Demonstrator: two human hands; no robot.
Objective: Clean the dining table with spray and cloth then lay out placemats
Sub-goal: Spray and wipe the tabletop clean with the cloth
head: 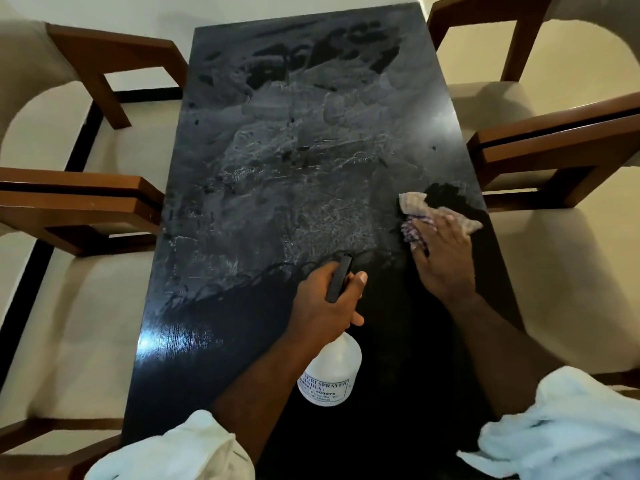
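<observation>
White sleeves (180, 445) are framing the near end of the dark table (221, 344), with both forearms reaching out over it. The left hand (325, 303) is gripping the neck of the spray bottle (330, 372), fingers curled round it and the thumb lying beside the black trigger head (339, 277). The bottle is lying over the table's near middle, its long axis running along the table's length, white base toward the person and nozzle pointing at the far end. Whether it is touching the top cannot be told. Farther out, by the table's right edge, the right hand (441, 261) is pressing flat, fingers spread, on a crumpled pale cloth (415, 202) with purple checks. Beyond both hands, a greyish smeared film (294, 174) is covering the table's middle and far end. Wooden-armed cream chairs (69, 306) are standing along both long sides.
</observation>
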